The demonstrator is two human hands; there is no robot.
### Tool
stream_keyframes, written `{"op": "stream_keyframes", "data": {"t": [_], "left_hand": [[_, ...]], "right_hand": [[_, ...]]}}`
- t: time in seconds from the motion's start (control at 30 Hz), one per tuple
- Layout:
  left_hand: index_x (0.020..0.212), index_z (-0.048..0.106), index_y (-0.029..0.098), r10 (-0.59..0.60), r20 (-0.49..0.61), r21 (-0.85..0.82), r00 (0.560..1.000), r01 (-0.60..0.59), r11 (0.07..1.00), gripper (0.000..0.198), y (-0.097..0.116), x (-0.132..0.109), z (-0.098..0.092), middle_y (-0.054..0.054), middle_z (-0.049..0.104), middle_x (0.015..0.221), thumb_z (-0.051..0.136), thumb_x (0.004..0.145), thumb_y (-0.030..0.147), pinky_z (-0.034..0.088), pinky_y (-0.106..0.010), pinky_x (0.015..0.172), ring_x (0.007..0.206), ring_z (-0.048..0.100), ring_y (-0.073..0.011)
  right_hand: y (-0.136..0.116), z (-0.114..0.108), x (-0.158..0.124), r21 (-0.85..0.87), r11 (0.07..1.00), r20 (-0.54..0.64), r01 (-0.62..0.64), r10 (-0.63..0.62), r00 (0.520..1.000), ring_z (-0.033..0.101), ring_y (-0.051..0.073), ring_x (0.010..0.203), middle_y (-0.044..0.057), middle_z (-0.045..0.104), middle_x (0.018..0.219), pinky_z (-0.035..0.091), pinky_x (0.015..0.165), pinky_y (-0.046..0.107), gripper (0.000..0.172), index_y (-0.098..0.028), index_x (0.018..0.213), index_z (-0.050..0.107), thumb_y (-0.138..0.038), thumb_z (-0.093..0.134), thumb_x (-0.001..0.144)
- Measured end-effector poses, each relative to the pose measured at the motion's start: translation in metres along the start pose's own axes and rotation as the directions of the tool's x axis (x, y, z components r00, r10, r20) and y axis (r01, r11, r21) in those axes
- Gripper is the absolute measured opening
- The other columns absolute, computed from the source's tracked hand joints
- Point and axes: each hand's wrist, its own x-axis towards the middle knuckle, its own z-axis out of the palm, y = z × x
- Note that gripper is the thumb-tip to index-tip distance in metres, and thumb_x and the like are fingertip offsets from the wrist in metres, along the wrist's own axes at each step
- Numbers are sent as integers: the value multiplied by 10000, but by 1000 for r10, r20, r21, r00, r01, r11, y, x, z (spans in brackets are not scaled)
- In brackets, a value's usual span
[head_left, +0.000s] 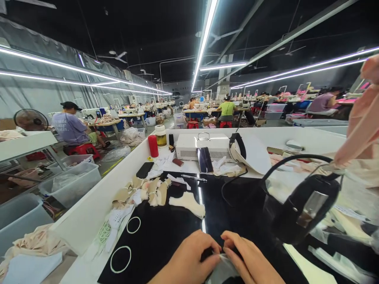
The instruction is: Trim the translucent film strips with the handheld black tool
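Note:
Near the front edge of the glossy black tabletop (166, 240), my left hand (195, 252) and my right hand (242, 254) are close together, fingertips almost touching. Both are closed in a pinch on a translucent whitish sheet (223, 268), which hangs down between them toward the lower edge of the view. Its material is hard to make out, perhaps thin plastic. Ahead of my hands lies a flat cream fabric piece (188, 203). Beyond it are a pen (194, 178) and a bundle of tied beige fabric pieces (156, 191).
A black bag-like object (304, 209) with a cable stands at right, beside hanging pink fabric (355, 126). Toward the back are a white metal box (189, 148), a leaning phone (205, 159), a red cylinder (153, 146) and a jar (160, 136). Plastic bins (71, 181) stand left; seated people work beyond.

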Motion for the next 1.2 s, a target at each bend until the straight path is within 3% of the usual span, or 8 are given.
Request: {"op": "stream_keyframes", "data": {"t": [0.1,0.23,0.4,0.63,0.87,1.07,1.2], "left_hand": [[920,690,197,-69,-40,-74,997,66,995,77,2,3,-11,4,710,859,656,854,219,506,-297,763,808,652,-181],[1012,627,180,-125,-118,-211,985,99,972,177,-3,10,-28,11,650,803,589,883,294,488,-252,685,728,628,-143],[1188,546,197,-135,-271,-222,953,74,972,353,-17,27,-58,18,610,821,606,892,381,461,-249,641,683,595,-134],[1139,603,188,-57,-401,30,914,75,997,231,-38,67,-97,-3,651,869,626,923,265,499,-300,744,766,626,-160],[1171,661,162,38,-319,384,947,92,919,231,-52,75,-89,-35,699,992,645,1024,339,560,-448,917,946,692,-216],[1228,655,160,75,-281,563,957,101,820,247,-63,71,-78,-52,710,1068,645,1033,312,581,-455,926,985,705,-221],[1235,660,170,119,-282,635,952,93,767,240,-68,71,-76,-37,720,1029,663,995,185,587,-421,905,985,706,-221]], "right_hand": [[-2,1,6,102,984,117,-143,131,984,762,192,679,-8,751,806,628,585,240,213,-298,1102,665,-412,495,1043],[-6,9,27,102,958,267,-266,232,935,716,150,717,-23,714,811,573,669,199,228,-271,951,658,-379,485,1053],[-4,35,63,31,972,207,-232,221,953,716,162,809,-8,740,911,551,716,221,241,-271,972,695,-356,486,1057],[8,70,103,-199,965,182,-169,206,962,696,250,933,37,749,960,514,797,347,195,-249,1027,734,-310,551,1057],[25,89,103,-438,897,242,-53,175,954,686,223,857,14,728,860,541,788,391,135,-195,929,742,-210,640,1017],[33,95,92,-533,846,261,-10,175,949,699,169,836,-10,700,845,587,812,369,125,-164,919,702,-240,666,1011],[31,95,92,-515,857,227,-5,142,963,695,213,814,17,710,815,556,760,380,142,-184,852,723,-157,672,982]]}}
